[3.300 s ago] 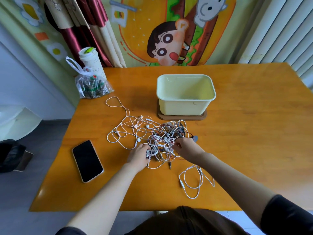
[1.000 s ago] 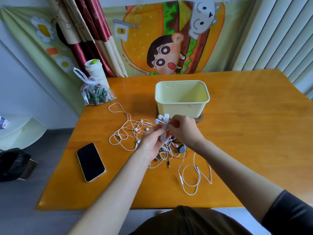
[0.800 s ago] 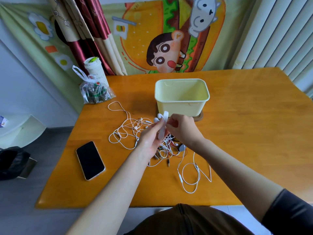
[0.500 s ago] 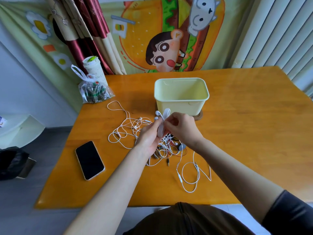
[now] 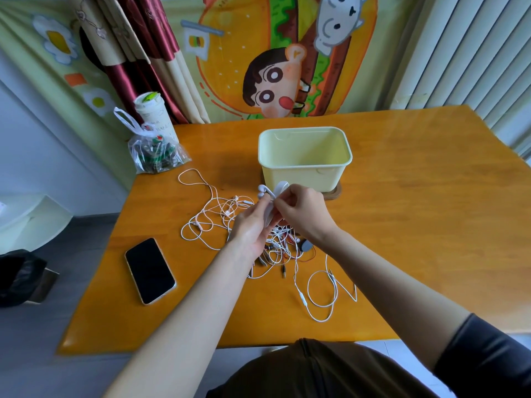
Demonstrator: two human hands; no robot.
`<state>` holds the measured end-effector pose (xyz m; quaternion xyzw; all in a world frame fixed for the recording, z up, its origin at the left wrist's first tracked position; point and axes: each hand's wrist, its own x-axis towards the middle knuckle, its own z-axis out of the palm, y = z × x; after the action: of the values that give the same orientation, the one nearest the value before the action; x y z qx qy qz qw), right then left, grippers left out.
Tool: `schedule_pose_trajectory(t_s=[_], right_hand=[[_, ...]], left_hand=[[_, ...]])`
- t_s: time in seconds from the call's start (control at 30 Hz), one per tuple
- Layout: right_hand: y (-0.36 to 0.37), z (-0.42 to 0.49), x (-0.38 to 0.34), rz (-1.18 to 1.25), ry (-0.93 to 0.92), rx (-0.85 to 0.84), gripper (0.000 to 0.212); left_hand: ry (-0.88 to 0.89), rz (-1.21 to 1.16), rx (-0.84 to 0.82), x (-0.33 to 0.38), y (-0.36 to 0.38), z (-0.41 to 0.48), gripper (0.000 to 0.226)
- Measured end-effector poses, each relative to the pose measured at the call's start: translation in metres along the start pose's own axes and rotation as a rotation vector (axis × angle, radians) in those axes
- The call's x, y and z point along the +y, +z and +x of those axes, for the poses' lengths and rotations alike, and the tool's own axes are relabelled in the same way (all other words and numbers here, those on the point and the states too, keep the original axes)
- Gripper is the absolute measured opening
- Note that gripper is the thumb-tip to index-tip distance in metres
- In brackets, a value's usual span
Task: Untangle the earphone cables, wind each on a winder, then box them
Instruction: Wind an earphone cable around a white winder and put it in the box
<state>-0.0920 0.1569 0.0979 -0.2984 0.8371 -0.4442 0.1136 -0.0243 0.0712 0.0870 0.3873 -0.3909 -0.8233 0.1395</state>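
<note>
I judge this to be the start of the winding step. One earphone set is partly free of the heap and I am seating its end on a winder, with nothing boxed yet.

My left hand [image 5: 251,228] curls round the lower part of the pale, flat plastic winder [image 5: 280,188] and holds it upright. My right hand [image 5: 306,215] meets it from the other side, thumb and forefinger pressed together in a pinch at the winder's upper part. They appear to be on the thin white cable, though I cannot tell the exact contact. The pair of white earbuds [image 5: 262,190] pokes out just above my left fingertips.

The rest of that cable drops from the grip into the tangled heap of white and dark earphone cables [image 5: 277,247] lying just below and nearer me. The open pale-yellow plastic box [image 5: 301,176] stands just beyond my knuckles on the orange wooden table [image 5: 402,211].

Next I need to hold the earbud end firm against the winder. Then my right hand should draw the cable round it in even turns, easing slack out of the heap without tightening its knots.
</note>
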Motion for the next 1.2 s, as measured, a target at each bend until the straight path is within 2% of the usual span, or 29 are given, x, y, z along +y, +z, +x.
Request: schedule_pose_trajectory(t_s=[0.27, 0.4, 0.57, 0.77, 1.1, 1.2], right_hand=[[0.005, -0.004, -0.004, 0.011, 0.0, -0.027, 0.009], [0.008, -0.007, -0.001, 0.011, -0.051, -0.041, 0.008], [0.003, -0.004, -0.001, 0.026, -0.093, 0.015, 0.015], [0.0, 0.001, -0.003, 0.063, -0.084, 0.033, 0.013], [0.004, 0.001, -0.005, -0.016, -0.148, 0.006, 0.009], [0.004, -0.002, -0.004, -0.031, -0.164, 0.007, 0.01]], left_hand=[[-0.013, 0.131, 0.11, -0.005, -0.004, 0.003, 0.028], [-0.006, 0.134, 0.082, -0.003, -0.007, 0.001, 0.03], [0.069, 0.102, 0.017, 0.005, -0.004, -0.003, 0.021], [0.104, 0.102, 0.066, 0.007, 0.003, -0.004, 0.013], [0.131, 0.048, 0.1, 0.008, 0.002, -0.003, 0.014], [0.144, 0.058, 0.063, 0.008, -0.001, -0.005, 0.014]])
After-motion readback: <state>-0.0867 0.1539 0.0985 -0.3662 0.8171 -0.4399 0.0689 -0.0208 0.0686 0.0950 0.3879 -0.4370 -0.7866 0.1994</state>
